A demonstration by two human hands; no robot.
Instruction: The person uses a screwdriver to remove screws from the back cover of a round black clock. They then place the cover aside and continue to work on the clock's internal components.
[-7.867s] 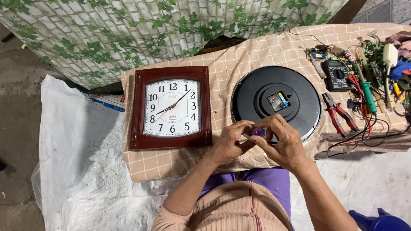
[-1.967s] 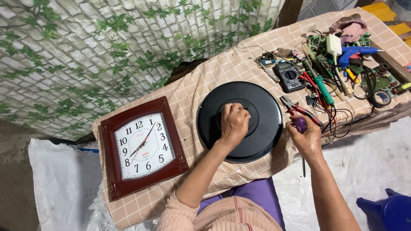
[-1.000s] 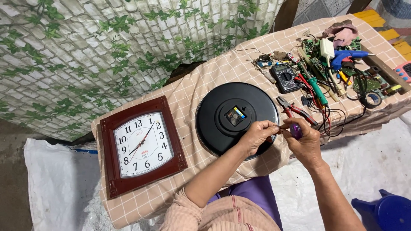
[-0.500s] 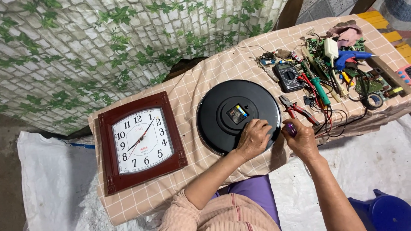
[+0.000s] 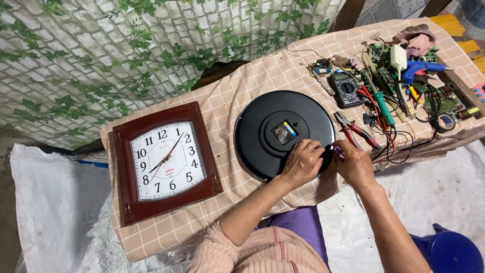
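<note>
A round black clock [image 5: 268,126] lies face down on the checked cloth, its small movement box [image 5: 284,132] showing at the centre. My left hand [image 5: 302,163] rests on the clock's near right rim, fingers curled on it. My right hand [image 5: 353,163] is just to its right, closed around a purple-handled tool [image 5: 337,150] whose tip points at the rim. A square dark red wall clock [image 5: 165,161] lies face up to the left, apart from both hands.
Red-handled pliers [image 5: 356,130], a black multimeter [image 5: 346,89], a green-handled tool [image 5: 384,108], a blue glue gun [image 5: 422,68], circuit boards and wires crowd the table's right end. A blue plastic stool [image 5: 447,250] stands at lower right. White sacking [image 5: 45,202] covers the ground.
My left hand left the clock's centre and moved to its near right rim. My right hand brought the purple tool up beside it. The view shifted slightly.
</note>
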